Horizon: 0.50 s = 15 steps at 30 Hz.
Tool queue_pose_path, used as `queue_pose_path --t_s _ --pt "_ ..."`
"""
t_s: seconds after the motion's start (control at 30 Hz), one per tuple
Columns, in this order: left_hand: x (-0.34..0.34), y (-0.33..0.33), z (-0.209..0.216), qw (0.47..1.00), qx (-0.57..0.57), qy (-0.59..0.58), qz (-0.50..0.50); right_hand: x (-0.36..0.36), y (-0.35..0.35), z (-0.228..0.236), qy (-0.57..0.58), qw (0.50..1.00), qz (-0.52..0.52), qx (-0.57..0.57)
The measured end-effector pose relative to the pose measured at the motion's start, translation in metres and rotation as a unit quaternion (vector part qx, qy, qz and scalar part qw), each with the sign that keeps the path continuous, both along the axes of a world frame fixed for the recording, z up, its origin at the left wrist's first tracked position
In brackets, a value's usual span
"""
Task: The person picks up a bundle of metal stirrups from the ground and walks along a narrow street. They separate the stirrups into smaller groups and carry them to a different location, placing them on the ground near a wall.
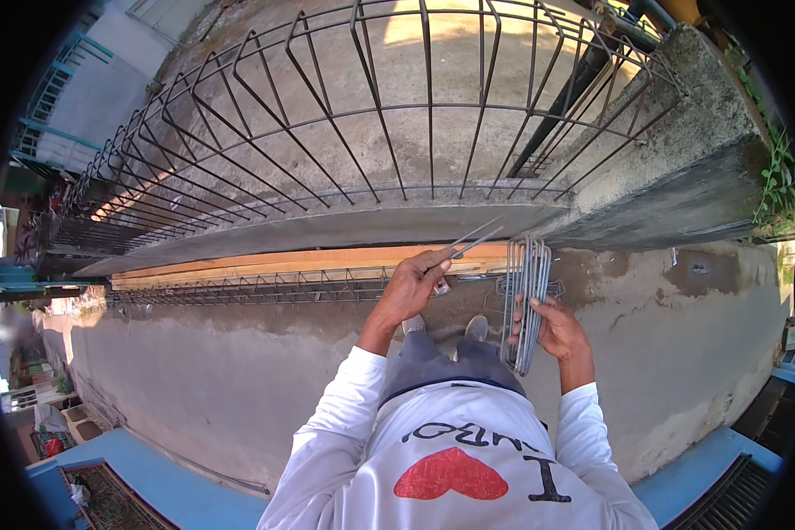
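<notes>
My right hand is closed round a bundle of bent grey steel stirrups, long narrow loops stacked side by side and hanging upright in front of my right leg. The fingertips show between the loops. To its left, my left hand is closed on thin grey metal rods. Two rod tips stick out beyond the fingers toward the upper right and spread slightly; the rest is hidden in the fist. Ahead of both hands stands a rebar cage of long bars and bent stirrups.
Wooden planks lie along the low concrete wall, with a slimmer rebar lattice beside them. A rough concrete block rises at the right, near a dark pipe. Blue-painted ledges lie behind me.
</notes>
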<state>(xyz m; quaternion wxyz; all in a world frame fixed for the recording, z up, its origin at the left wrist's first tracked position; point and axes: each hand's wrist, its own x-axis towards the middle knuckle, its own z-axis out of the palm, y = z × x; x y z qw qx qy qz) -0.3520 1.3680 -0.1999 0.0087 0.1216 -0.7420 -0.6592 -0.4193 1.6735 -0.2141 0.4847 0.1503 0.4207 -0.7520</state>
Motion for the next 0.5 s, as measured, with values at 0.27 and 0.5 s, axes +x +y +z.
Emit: queue_pose_path --t_s 0.27,0.5 --pt "-0.007 0.03 0.03 0.797 -0.469 -0.014 -0.38 -0.006 0.057 0.003 0.06 0.987 0.057 0.141" --pt "-0.013 0.082 0.034 0.782 -0.406 0.012 -0.473 -0.003 0.075 -0.001 0.05 0.987 0.083 0.126"
